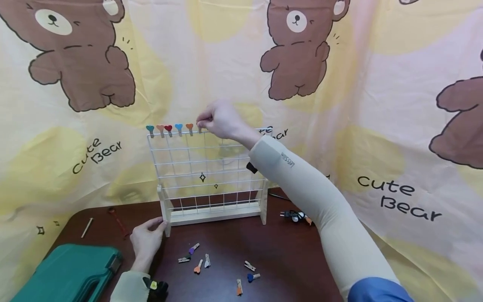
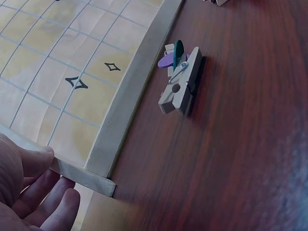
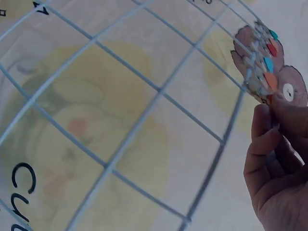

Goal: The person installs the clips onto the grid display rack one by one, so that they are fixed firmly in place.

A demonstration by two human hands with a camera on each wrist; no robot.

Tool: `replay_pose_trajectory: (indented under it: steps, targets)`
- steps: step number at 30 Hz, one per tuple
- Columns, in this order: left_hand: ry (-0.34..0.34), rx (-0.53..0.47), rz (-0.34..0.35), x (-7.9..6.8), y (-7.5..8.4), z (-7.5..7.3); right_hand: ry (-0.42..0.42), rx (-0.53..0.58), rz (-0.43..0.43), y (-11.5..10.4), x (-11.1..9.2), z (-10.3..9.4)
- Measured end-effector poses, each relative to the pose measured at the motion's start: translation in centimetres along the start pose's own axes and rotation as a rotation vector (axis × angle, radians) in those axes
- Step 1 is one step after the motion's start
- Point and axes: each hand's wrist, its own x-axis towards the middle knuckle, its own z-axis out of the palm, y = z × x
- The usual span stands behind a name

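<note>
Nearest me, at the bottom centre of the frame, loose clothespins (image 1: 239,287) lie scattered on the dark table (image 1: 294,260), with a green case (image 1: 64,268) at the lower left. A little farther, left of centre, my left grip (image 1: 146,240) is closed, thumb and fingers pinching the wooden upright (image 1: 164,205) of the wire rack (image 1: 215,214). I judge that light, firm pressure there steadies things; pulling would skew the rack. Higher, above centre, my right grip (image 1: 222,121) is closed to a narrow pinch on one clip (image 1: 199,130) at the top wire (image 1: 257,128), just right of a row of five heart-topped clips (image 1: 179,127). I can't see its head, nor tell whether it has bitten the wire. To do this well, I would squeeze the tail ends, bring it squarely over the wire, match its neighbours' spacing, and release only once it seats, without knocking the orange clip (image 1: 189,126) beside it. Farthest off, a bear-print curtain (image 1: 222,21) fills the upper frame.
</note>
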Motion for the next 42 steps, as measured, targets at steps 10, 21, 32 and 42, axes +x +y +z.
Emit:
replay_pose_trajectory:
  steps: [10, 21, 32, 42]
  targets:
    - [-0.014, 0.000, -0.031, -0.1, -0.1, 0.5, 0.058, -0.072, 0.028, 0.3, -3.3, 1.4]
    - [-0.003, -0.001, -0.041, -0.5, -0.2, 0.3, -0.271, -0.025, -0.011, 4.7, -18.5, 7.6]
    - [0.006, 0.003, -0.011, -0.1, -0.2, 0.4, -0.557, 0.052, 0.210, 7.6, -29.8, 15.1]
    - [-0.010, 0.004, -0.025, 0.0, 0.0, 0.2, -0.593, 0.040, 0.197, 7.8, -31.2, 17.5]
